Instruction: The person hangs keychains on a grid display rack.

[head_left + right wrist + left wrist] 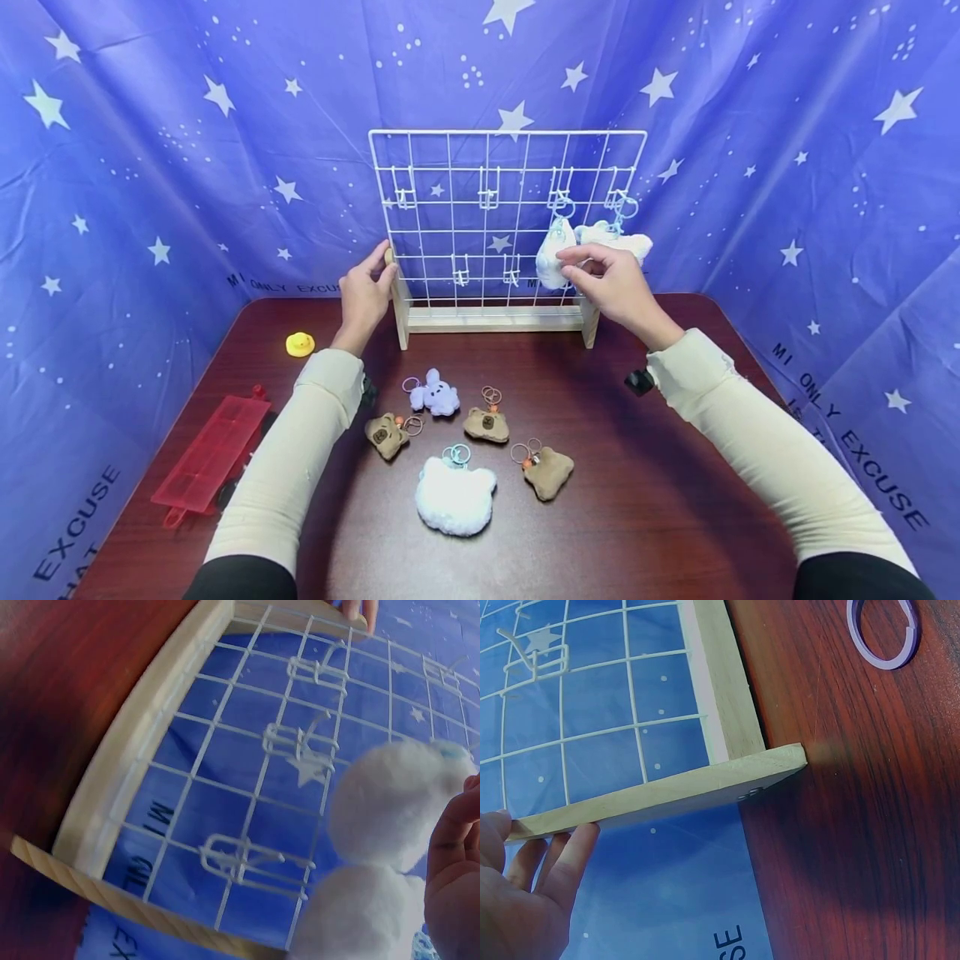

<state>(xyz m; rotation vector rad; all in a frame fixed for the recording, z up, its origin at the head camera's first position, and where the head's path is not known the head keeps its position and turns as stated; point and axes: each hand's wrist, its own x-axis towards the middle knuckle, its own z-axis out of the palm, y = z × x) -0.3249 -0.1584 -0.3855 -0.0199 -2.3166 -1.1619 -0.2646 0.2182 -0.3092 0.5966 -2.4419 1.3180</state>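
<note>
A white wire grid rack (487, 231) with wooden feet stands at the back of the table. My left hand (363, 302) grips the top of its left wooden side post (660, 784), thumb and fingers on opposite sides. From the upper hooks at the right, by light blue rings, hang a white plush keychain (552, 258) and another white plush (636, 245). The curled fingers of my right hand (618, 287) are at the front plush; whether they pinch it or only touch it cannot be told. In the right wrist view my right hand (457, 877) is beside white plush (386, 802).
On the table lie a large white plush (455, 497), a purple plush (438, 396) and several brown bear keychains (486, 425). A yellow duck (300, 344) and a red translucent tray (210, 454) are at the left. Bare hooks (488, 197) hang on the grid.
</note>
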